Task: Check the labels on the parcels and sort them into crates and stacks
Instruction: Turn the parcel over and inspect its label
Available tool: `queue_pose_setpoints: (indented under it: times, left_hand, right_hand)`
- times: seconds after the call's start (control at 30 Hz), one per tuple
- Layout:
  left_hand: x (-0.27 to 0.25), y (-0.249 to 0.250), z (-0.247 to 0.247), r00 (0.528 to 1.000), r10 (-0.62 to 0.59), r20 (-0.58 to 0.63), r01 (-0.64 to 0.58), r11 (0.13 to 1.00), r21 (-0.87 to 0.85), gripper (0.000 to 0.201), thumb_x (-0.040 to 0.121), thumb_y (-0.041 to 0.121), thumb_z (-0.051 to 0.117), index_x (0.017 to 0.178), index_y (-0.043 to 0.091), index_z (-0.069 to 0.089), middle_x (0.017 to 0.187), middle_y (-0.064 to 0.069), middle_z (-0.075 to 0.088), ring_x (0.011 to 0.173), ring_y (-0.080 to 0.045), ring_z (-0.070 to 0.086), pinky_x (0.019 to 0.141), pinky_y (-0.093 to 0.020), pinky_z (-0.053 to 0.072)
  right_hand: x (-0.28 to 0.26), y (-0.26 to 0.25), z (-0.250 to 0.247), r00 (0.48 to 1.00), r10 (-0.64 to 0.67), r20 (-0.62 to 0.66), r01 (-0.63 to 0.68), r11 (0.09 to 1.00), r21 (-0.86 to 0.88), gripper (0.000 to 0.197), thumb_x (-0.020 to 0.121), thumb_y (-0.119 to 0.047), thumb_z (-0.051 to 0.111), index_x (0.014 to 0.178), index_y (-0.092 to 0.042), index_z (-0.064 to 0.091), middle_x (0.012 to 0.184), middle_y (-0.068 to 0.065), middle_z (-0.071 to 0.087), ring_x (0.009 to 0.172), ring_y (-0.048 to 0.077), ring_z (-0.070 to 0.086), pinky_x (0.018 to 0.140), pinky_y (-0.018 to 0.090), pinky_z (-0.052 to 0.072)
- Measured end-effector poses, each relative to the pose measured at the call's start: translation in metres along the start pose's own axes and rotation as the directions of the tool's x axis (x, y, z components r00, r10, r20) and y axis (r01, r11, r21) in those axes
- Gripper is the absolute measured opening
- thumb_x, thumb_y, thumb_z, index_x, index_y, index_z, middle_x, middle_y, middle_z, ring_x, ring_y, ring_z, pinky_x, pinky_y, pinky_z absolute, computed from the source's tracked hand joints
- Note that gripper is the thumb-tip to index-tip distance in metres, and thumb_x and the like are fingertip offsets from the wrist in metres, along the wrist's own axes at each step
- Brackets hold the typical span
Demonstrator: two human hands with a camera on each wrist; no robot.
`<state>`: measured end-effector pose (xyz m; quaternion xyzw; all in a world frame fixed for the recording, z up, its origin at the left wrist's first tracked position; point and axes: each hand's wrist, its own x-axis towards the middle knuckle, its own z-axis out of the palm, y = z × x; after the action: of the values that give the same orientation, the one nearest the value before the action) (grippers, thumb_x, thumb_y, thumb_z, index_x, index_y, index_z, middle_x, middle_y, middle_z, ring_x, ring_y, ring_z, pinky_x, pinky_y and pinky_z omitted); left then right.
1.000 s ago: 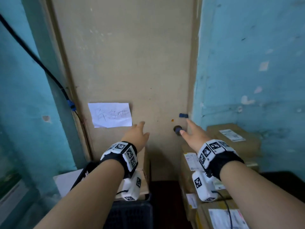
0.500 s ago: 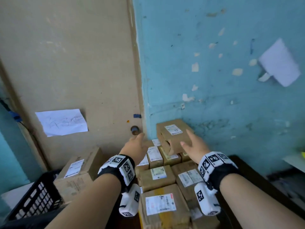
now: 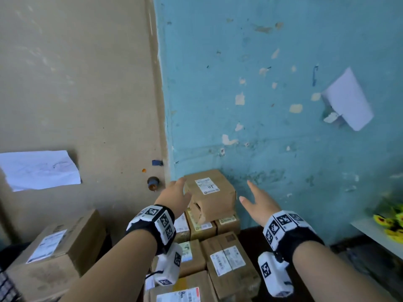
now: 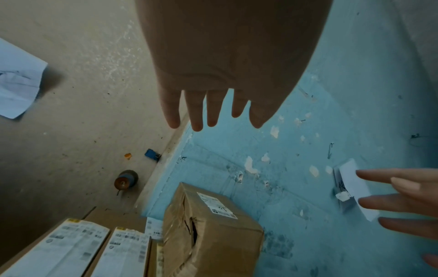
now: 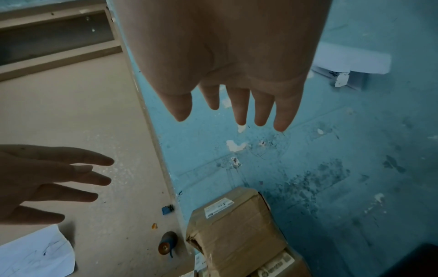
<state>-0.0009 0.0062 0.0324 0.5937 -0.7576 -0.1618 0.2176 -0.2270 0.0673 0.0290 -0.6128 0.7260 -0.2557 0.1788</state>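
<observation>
The top parcel (image 3: 212, 197), a brown carton with a white label (image 3: 206, 186) facing up and a torn flap on its near side, is sitting on the stack of parcels (image 3: 220, 253) in the corner, between your two sets of fingertips. You are holding your left hand (image 3: 174, 196) just beside its left edge, palm turned inward, with the fingers (image 4: 196, 112) straight, slightly spread and gripping nothing; from the head view you cannot tell whether they are touching the cardboard. You are keeping your right hand (image 3: 258, 202) off to the parcel's right, clearly apart from it, fingers (image 5: 261, 108) extended and splayed, thumb pointing toward the box, holding nothing. Both forearms are reaching forward and slightly downward, the wrists roughly level with each other. Beyond your fingertips the blue wall (image 3: 283, 105) is meeting the beige door (image 3: 76, 83). Left of your left fingers, a door knob (image 3: 153, 183) and a sheet of paper (image 3: 39, 170) are showing on the door, and a larger carton (image 3: 58, 251) is sitting below them.
</observation>
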Motion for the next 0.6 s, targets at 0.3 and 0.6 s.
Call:
queue_pose_setpoints:
  times: [0.3, 0.6]
  left_hand:
    - [0.092, -0.022, 0.016, 0.998, -0.059, -0.033, 0.054, 0.988, -0.143, 0.054, 0.103, 0.025, 0.043, 0.153, 0.018, 0.025, 0.154, -0.011, 0.036, 0.132, -0.026, 0.047, 0.094, -0.025, 0.038]
    - [0.147, -0.051, 0.069, 0.981, -0.185, 0.055, 0.192, 0.965, -0.181, 0.057, 0.101, 0.029, 0.048, 0.153, 0.022, 0.026, 0.152, -0.013, 0.039, 0.130, -0.028, 0.048, 0.099, -0.030, 0.041]
  right_hand:
    - [0.101, -0.014, 0.000, 1.000, -0.024, 0.017, 0.024, 0.999, -0.028, 0.063, 0.103, -0.036, 0.041, 0.156, -0.022, 0.010, 0.162, 0.000, 0.018, 0.147, 0.021, 0.024, 0.114, 0.034, 0.027]
    - [0.177, 0.006, 0.042, 0.990, -0.005, 0.140, 0.010, 0.999, -0.037, 0.067, 0.102, -0.036, 0.044, 0.157, -0.020, 0.008, 0.163, 0.002, 0.016, 0.148, 0.022, 0.022, 0.116, 0.037, 0.025]
